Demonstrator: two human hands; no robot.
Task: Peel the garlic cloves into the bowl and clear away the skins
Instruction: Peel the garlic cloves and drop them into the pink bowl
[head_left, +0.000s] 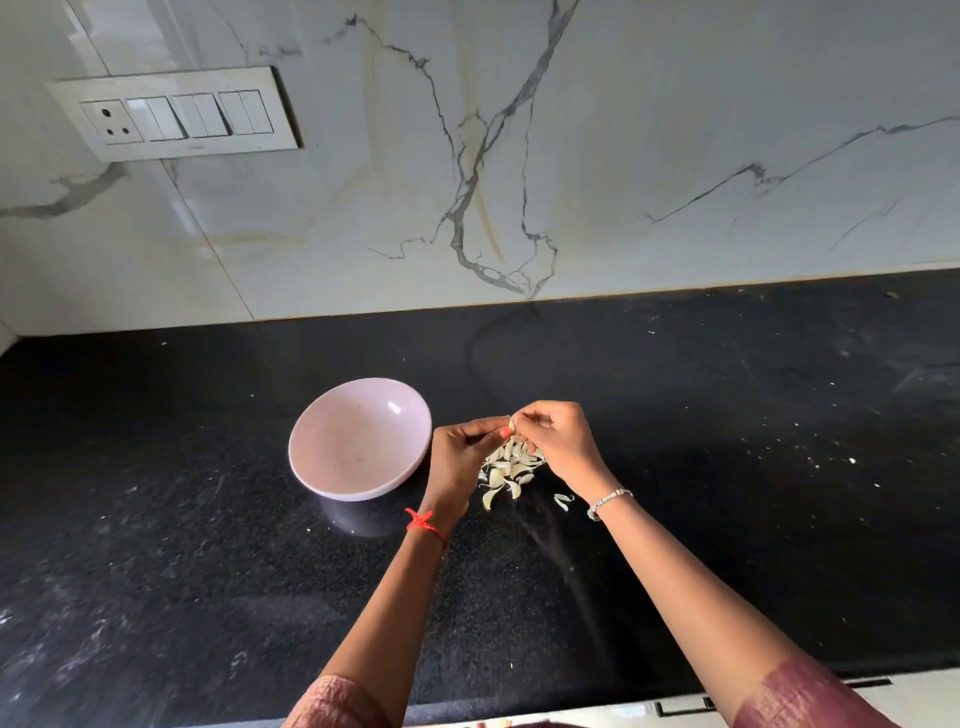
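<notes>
Near edge, 5 to 7 o'clock: two forearms enter from dusty-pink fabric sleeves (332, 701). The left wrist carries a red knotted thread (426, 524); the right wrist carries a silver chain bracelet (609, 502).

Centre of frame: left hand (460, 452) and right hand (558, 439) meet above the worktop, fingertips touching. Fingers of both are curled. Thumb and forefinger of each pinch one small pale garlic clove (512, 426) held between them. Left thumbnail is painted orange.

At 6 o'clock of the held clove, directly under the hands: a loose heap of whitish garlic cloves and papery skins (506, 470) on the speckled black stone countertop (727, 493). Cloves and skins in the heap cannot be told apart at this resolution. One stray skin curl (563, 500) lies apart at 4 o'clock of the heap, near the right wrist.

At 9 o'clock of the hands: glossy pale pink round bowl (358, 441), upright on the countertop, rim just beside the left hand. Whether they touch cannot be told.

Far: white grey-veined marble wall panel (675, 156) rises from the countertop's back edge. At 10 o'clock of frame, a white switch-and-socket plate (176, 111) is mounted on it.
</notes>
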